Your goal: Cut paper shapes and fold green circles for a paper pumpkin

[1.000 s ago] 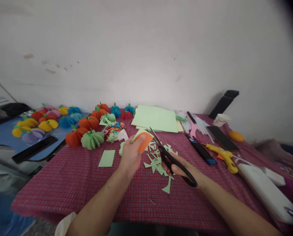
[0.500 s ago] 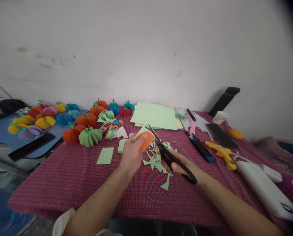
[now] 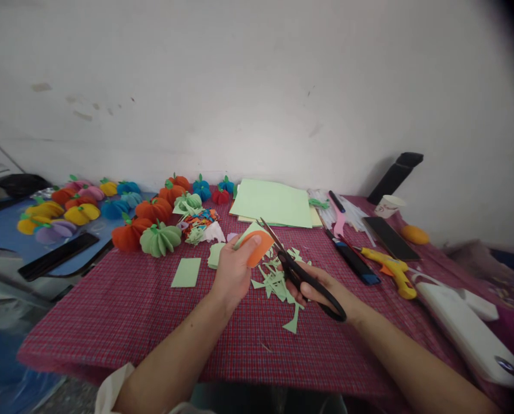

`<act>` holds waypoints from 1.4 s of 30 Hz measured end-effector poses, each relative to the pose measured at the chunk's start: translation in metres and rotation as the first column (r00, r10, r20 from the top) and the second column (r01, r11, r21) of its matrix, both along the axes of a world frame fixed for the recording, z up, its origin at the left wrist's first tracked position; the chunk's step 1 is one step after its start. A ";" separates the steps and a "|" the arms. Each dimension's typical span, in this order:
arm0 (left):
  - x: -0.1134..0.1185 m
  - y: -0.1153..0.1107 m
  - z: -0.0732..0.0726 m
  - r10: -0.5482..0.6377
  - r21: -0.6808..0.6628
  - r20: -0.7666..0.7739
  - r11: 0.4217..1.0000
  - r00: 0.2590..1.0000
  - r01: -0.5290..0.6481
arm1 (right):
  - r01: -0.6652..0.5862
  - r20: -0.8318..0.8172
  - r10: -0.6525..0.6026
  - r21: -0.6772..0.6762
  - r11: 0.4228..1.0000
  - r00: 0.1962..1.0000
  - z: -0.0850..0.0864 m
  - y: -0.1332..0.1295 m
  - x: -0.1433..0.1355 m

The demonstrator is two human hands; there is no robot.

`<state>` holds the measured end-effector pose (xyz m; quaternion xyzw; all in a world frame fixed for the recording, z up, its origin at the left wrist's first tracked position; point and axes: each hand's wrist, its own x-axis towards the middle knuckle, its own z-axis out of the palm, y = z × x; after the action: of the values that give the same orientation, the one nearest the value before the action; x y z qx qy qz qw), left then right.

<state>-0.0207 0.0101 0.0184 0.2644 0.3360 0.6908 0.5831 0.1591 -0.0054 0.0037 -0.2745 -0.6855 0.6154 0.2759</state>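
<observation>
My left hand (image 3: 234,268) pinches an orange paper disc (image 3: 257,247) with a light green sheet behind it, held just above the red checked tablecloth (image 3: 123,310). My right hand (image 3: 315,290) grips black scissors (image 3: 298,270) whose blades are apart at the disc's right edge. Under both hands lies a heap of green paper offcuts (image 3: 278,284). A small green paper rectangle (image 3: 187,272) lies to the left of my left hand.
Several paper pumpkins (image 3: 160,238) in orange, green, yellow, blue stand at back left. A green paper stack (image 3: 272,204) lies behind. On the right are a yellow glue gun (image 3: 390,268), a black phone (image 3: 388,230), a paper cup (image 3: 388,205) and a white box (image 3: 464,330).
Hands, disc and scissors keep nearly the same pose; the scissors have edged slightly along the disc's rim. The view shifted a little.
</observation>
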 end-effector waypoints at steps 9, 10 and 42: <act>-0.001 0.000 0.000 -0.004 0.004 0.000 1.000 1.000 0.004 | -0.014 -0.018 0.014 0.002 1.000 1.000 -0.002 0.002 0.002; -0.001 0.000 0.000 -0.004 0.006 -0.002 1.000 1.000 0.004 | -0.013 -0.020 0.012 -0.001 1.000 1.000 -0.001 0.002 0.002; -0.005 -0.001 0.001 -0.053 0.017 -0.029 0.998 0.998 0.053 | -0.007 0.099 -0.001 0.078 0.997 0.995 0.000 0.008 0.017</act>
<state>-0.0259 0.0091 0.0193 0.2883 0.3311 0.6741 0.5940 0.1758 0.0028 0.0038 -0.2928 -0.7224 0.5739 0.2512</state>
